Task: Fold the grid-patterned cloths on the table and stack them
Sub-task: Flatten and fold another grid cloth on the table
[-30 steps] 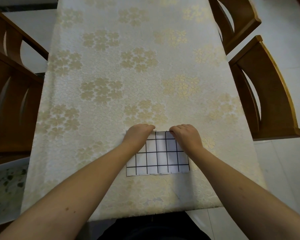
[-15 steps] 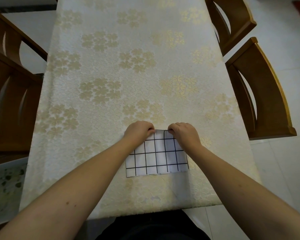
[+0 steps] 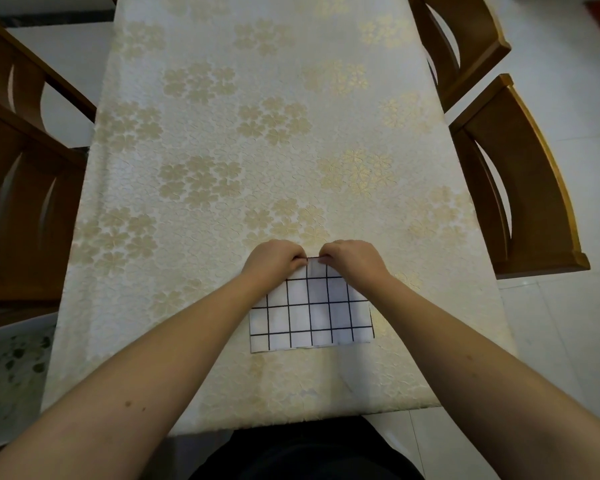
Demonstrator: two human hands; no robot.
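Near the front edge of the desk [image 3: 222,98], in the head view, a folded grid-patterned cloth [image 3: 310,313] is lying flat on the cream flowered tablecloth [image 3: 194,188]. Both hands are meeting at its far edge: the left hand [image 3: 272,259] and the right hand [image 3: 352,259] are each pinching that edge, fingers [image 3: 300,260] curled tight on the fabric, knuckles almost touching. Forearms are covering the cloth's two far corners. Wooden chairs are standing on both sides, two on the right [image 3: 520,188] and one on the left [image 3: 21,174]. A pale leaf-printed tray [image 3: 11,375] is sitting low at the left.
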